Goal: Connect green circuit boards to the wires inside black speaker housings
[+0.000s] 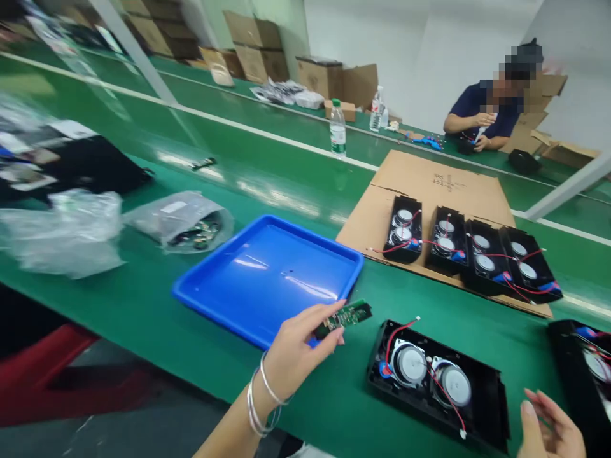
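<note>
Between the thumb and fingers of my left hand [298, 340] is a small green circuit board [351, 316], held over the right edge of the blue tray [229, 321]. To the right lies a black speaker housing [482, 375] with two round silver speakers, a blue part and red wires ending in white plugs. My right hand [551, 423] is just beyond its right end, fingers apart and holding nothing; part of this hand is cut off by the frame's lower edge. Another black speaker housing [563, 375] lies at the right edge, partly out of view.
Several wired speaker housings [491, 254] rest on a cardboard sheet [396, 184]. At left are a plastic bag of circuit boards [191, 222] and a crumpled clear bag [71, 235]. A water bottle [338, 130] stands farther back. Across the bench sits a co-worker [487, 114].
</note>
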Demonstrator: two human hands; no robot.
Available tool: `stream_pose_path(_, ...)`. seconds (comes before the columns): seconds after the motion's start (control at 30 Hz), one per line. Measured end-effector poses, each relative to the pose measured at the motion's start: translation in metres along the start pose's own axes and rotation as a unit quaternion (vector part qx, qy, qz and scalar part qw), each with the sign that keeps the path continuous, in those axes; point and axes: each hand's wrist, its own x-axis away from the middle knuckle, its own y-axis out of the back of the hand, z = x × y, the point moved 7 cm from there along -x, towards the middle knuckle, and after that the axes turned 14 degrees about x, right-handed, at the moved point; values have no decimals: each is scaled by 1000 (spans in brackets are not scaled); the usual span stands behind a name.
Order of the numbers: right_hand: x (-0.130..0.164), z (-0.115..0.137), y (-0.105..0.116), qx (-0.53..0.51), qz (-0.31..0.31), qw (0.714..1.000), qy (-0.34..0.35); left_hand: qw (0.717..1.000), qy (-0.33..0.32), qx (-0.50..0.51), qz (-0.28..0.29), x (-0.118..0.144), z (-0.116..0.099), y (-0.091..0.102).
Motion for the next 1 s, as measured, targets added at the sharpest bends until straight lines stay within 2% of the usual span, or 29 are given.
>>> stream_pose_path(0.07, 9, 52, 20, 29, -73, 993, 86, 994, -75, 67, 53, 4, -21, -26)
stream_pose_path(0.1, 16, 82, 23, 35, -82, 983, 160, 988, -104, 86, 71, 5, -29, -35)
stream_pose_path(0.17, 34, 137, 11, 18, -1, 950, 311, 981, -138, 95, 94, 6, -38, -50)
stream_pose_path(0.2, 41, 155, 2, 1, 57, 935, 349, 979, -147, 97, 101, 7, -41, -56)
stream_pose_path(0.27, 52, 177, -16, -44, 160, 916, 364, 975, -152, 107, 123, 9, -45, -65)
stream_pose_path(0.33, 57, 184, -27, -87, 215, 915, 330, 973, -140, 120, 141, 12, -46, -70)
stream_pose_path(0.43, 55, 185, -35, -131, 236, 923, 272, 972, -93, 153, 154, 17, -43, -73)
stream_pose_path(0.5, 53, 184, -38, -152, 251, 924, 248, 959, -37, 224, 171, 19, -39, -76)
stream_pose_path(0.63, 49, 181, -41, -178, 293, 914, 216, 882, 116, 410, 201, 24, -30, -85)
stream_pose_path(0.73, 49, 179, -42, -186, 313, 910, 196, 829, 211, 476, 206, 28, -24, -93)
stream_pose_path(0.87, 52, 179, -40, -195, 319, 908, 192, 760, 296, 540, 208, 36, -18, -100)
stream_pose_path(1.0, 55, 183, -34, -193, 305, 909, 207, 667, 358, 612, 228, 51, -19, -109)
